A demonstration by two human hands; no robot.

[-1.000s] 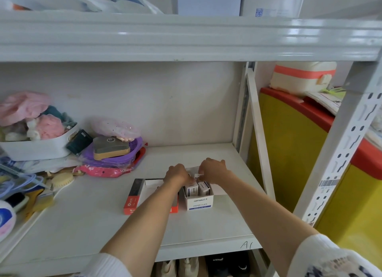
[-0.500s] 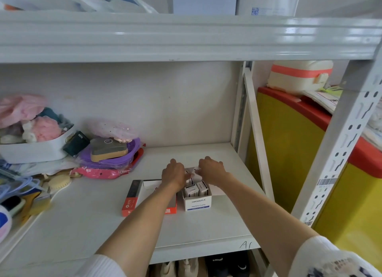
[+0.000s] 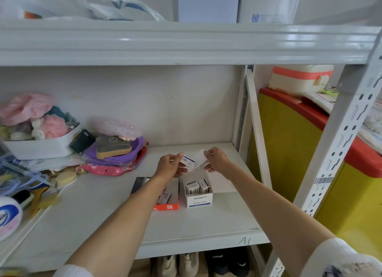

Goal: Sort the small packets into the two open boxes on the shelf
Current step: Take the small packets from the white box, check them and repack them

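Observation:
Two open boxes stand side by side on the white shelf (image 3: pixel 107 210). The white box marked PAPER CLIPS (image 3: pixel 199 200) holds two small white packets (image 3: pixel 197 187) at its front end. To its left, the orange box (image 3: pixel 169 204) holds one red-printed packet (image 3: pixel 164 196) and is partly hidden by my left forearm. Above the boxes, my left hand (image 3: pixel 170 166) pinches a small white packet with blue print (image 3: pixel 188 160). My right hand (image 3: pixel 217 160) pinches another white packet (image 3: pixel 201 158), tilted on edge. The two packets are close together, raised off the shelf.
A white bin of pink puffs (image 3: pixel 39 144), a purple tray (image 3: pixel 115 155) with a brush, and loose clutter fill the shelf's left side. A perforated upright (image 3: pixel 339 144) stands at the right, with a yellow and red cabinet (image 3: pixel 299 152) behind. Shoes (image 3: pixel 179 264) sit below.
Both hands rose from the back of the white box, each lifting out one small packet. The camera has also tilted slightly.

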